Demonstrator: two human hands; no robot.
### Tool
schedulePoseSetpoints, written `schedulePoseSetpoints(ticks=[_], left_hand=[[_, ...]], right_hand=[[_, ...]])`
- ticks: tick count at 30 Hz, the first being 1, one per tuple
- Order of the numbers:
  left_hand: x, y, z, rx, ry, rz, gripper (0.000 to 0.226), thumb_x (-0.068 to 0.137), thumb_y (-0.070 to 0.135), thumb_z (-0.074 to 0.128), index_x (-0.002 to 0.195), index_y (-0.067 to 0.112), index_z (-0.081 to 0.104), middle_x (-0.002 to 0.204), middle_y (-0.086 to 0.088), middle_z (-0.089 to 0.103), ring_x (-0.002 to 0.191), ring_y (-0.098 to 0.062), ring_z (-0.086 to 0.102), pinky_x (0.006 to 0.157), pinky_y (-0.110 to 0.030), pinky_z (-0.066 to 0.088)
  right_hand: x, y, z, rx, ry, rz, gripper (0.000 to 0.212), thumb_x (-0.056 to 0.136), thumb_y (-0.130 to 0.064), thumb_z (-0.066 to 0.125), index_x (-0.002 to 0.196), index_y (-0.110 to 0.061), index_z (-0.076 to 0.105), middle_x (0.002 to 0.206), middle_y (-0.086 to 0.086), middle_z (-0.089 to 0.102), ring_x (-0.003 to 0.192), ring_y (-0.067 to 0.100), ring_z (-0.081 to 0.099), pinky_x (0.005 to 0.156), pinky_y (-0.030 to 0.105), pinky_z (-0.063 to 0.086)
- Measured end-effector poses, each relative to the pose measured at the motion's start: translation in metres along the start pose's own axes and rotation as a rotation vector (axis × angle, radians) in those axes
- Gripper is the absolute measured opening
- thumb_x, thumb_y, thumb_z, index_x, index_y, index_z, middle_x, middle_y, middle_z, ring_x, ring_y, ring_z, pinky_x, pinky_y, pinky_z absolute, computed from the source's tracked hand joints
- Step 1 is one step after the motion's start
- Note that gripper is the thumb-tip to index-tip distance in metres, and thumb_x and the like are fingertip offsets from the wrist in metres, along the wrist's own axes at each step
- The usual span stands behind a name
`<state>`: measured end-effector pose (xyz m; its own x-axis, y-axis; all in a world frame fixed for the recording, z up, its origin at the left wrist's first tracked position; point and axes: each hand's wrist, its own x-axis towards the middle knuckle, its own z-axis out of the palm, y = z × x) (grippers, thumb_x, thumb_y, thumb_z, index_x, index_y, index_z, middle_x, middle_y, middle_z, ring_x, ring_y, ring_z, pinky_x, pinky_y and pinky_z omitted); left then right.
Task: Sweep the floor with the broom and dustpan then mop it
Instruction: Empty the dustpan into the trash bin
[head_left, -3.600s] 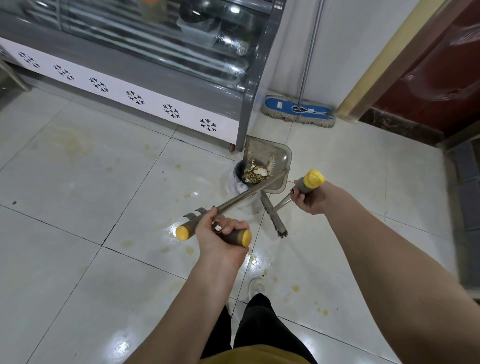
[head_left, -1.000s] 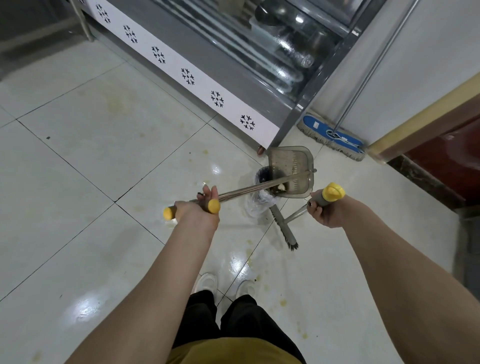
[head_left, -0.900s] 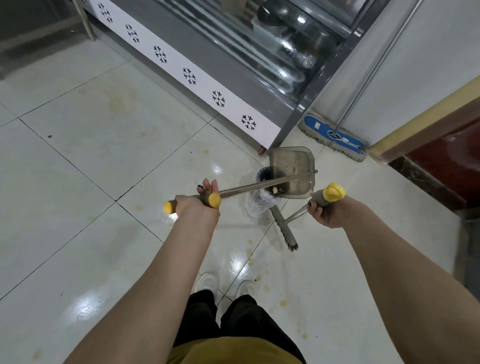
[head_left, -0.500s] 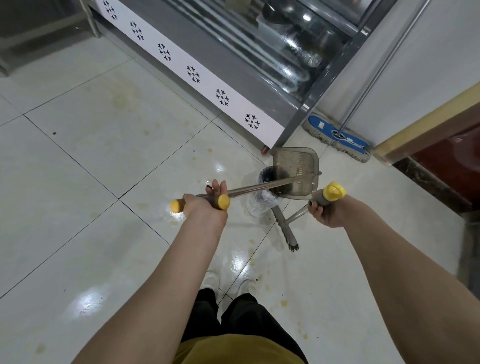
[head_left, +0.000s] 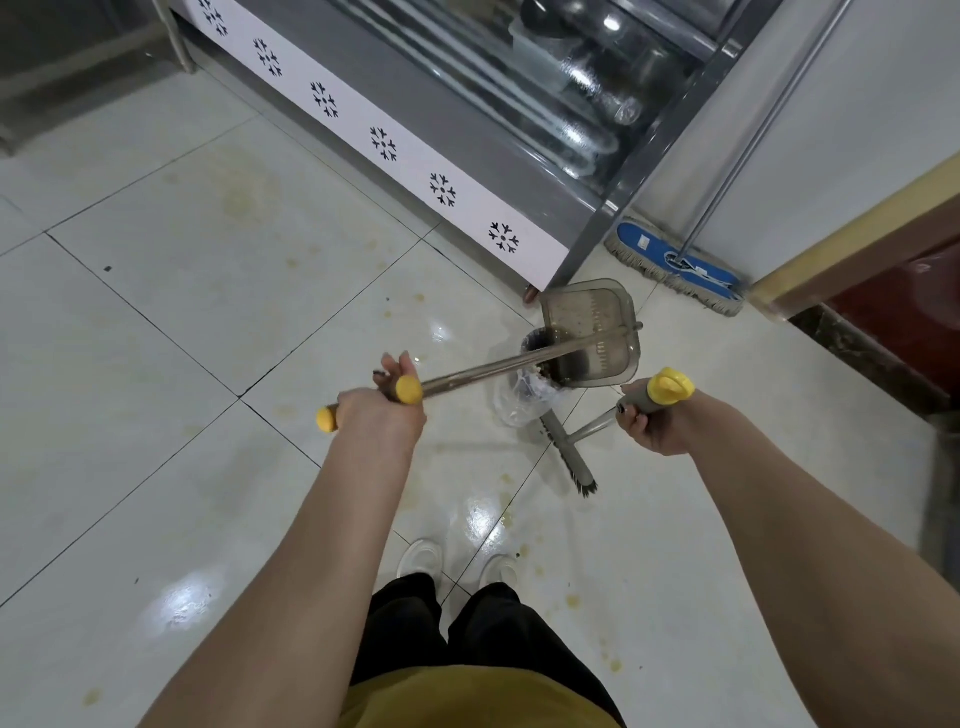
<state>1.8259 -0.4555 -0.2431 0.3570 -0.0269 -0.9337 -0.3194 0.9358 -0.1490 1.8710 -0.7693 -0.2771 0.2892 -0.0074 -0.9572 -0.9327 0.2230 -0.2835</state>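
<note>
A pair of white shoes (head_left: 422, 558) is seen nearest, planted on the tiled floor (head_left: 182, 312) on the near side of the bin (head_left: 517, 399). To the near left of the bin, the left hand (head_left: 382, 418) is held out with its fingers (head_left: 394, 365) wrapped round the yellow-ended grip of the long handle (head_left: 483, 370) of the dustpan (head_left: 592, 325). To the near right of the bin, the yellow-capped top of the broom (head_left: 569, 452) is gripped by the curled fingers (head_left: 631, 415) of the right hand (head_left: 658, 426). The broom's head is set on the floor just in front of the bin. The bin is lined with a clear bag, and the dustpan is tipped up over its opening. Yellowish stains are scattered over the tiles around the bin. Just behind the bin, a glass-fronted chiller (head_left: 467, 130) with a snowflake-marked strip is seen. Farther behind the bin, to the right, a blue mop (head_left: 675, 265) is leaned against the wall.
</note>
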Motion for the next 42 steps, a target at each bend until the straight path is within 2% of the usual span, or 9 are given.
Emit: schedulePoseSetpoints(ticks=[4,11,16,23,29,34,36,38,42], left_hand=[[0.01,0.003,-0.023,0.012,0.037,0.01,0.035,0.1,0.036,0.034,0.099,0.004,0.049,0.07,-0.004,0.044,0.049,-0.016,0.052,0.063,-0.033,0.054],[-0.008,-0.023,0.005,0.151,-0.051,-0.011,0.042,0.097,0.045,0.037,0.101,0.004,0.048,0.069,-0.005,0.049,0.037,-0.018,0.055,0.042,-0.034,0.053],[0.003,-0.01,-0.015,0.167,-0.001,0.032,0.039,0.099,0.039,0.034,0.093,0.004,0.047,0.071,-0.004,0.045,0.049,-0.014,0.053,0.063,-0.032,0.054],[-0.009,-0.025,0.005,0.152,-0.043,-0.016,0.045,0.097,0.044,0.036,0.086,0.003,0.05,0.068,-0.004,0.049,0.034,-0.019,0.055,0.036,-0.032,0.051],[-0.002,-0.017,-0.009,0.207,0.007,0.045,0.037,0.098,0.04,0.038,0.101,0.004,0.048,0.072,-0.004,0.049,0.047,-0.014,0.053,0.058,-0.032,0.055],[-0.01,-0.031,0.018,0.193,-0.068,0.025,0.04,0.098,0.043,0.038,0.105,0.004,0.047,0.068,-0.005,0.049,0.038,-0.016,0.053,0.041,-0.033,0.054],[-0.008,-0.032,0.018,0.188,-0.063,0.047,0.041,0.098,0.043,0.038,0.105,0.004,0.047,0.069,-0.005,0.048,0.041,-0.015,0.053,0.044,-0.034,0.055],[-0.006,-0.029,0.008,0.189,-0.048,0.047,0.039,0.098,0.041,0.039,0.101,0.003,0.048,0.071,-0.004,0.047,0.048,-0.014,0.051,0.052,-0.032,0.054],[-0.011,-0.034,0.006,0.221,-0.031,0.031,0.036,0.097,0.036,0.044,0.077,0.006,0.046,0.061,-0.003,0.045,0.029,-0.017,0.047,0.034,-0.021,0.046]], right_hand=[[-0.001,-0.001,-0.001,0.023,-0.031,0.026,0.03,0.096,-0.025,0.039,0.073,-0.006,0.046,0.049,0.01,0.054,0.034,0.013,0.054,0.032,0.011,0.038],[-0.004,-0.009,0.007,-0.01,-0.044,0.015,0.028,0.096,-0.022,0.037,0.074,-0.007,0.046,0.05,0.009,0.055,0.034,0.013,0.053,0.032,0.011,0.038],[-0.004,-0.005,0.009,-0.007,-0.067,0.025,0.027,0.097,-0.025,0.038,0.076,-0.009,0.045,0.05,0.009,0.054,0.034,0.012,0.054,0.032,0.011,0.039],[-0.008,-0.007,0.008,-0.018,-0.036,0.002,0.029,0.097,-0.023,0.038,0.074,-0.007,0.046,0.048,0.009,0.053,0.032,0.011,0.053,0.031,0.01,0.038],[-0.006,-0.004,0.0,0.016,-0.041,0.012,0.031,0.098,-0.025,0.039,0.074,-0.007,0.046,0.048,0.01,0.054,0.032,0.012,0.053,0.031,0.01,0.037],[-0.005,-0.003,-0.003,0.023,-0.043,0.013,0.028,0.096,-0.023,0.041,0.074,-0.006,0.046,0.048,0.01,0.055,0.033,0.012,0.053,0.031,0.01,0.037],[-0.006,-0.003,-0.005,0.028,-0.045,0.018,0.029,0.097,-0.023,0.04,0.074,-0.006,0.046,0.048,0.01,0.055,0.033,0.012,0.053,0.031,0.01,0.037],[-0.006,-0.003,-0.008,0.037,-0.046,0.018,0.03,0.097,-0.023,0.039,0.075,-0.005,0.047,0.049,0.01,0.055,0.033,0.012,0.054,0.031,0.01,0.037],[-0.007,-0.004,-0.013,0.052,-0.043,0.018,0.03,0.096,-0.024,0.039,0.076,-0.005,0.048,0.049,0.01,0.056,0.033,0.012,0.054,0.031,0.01,0.038]])
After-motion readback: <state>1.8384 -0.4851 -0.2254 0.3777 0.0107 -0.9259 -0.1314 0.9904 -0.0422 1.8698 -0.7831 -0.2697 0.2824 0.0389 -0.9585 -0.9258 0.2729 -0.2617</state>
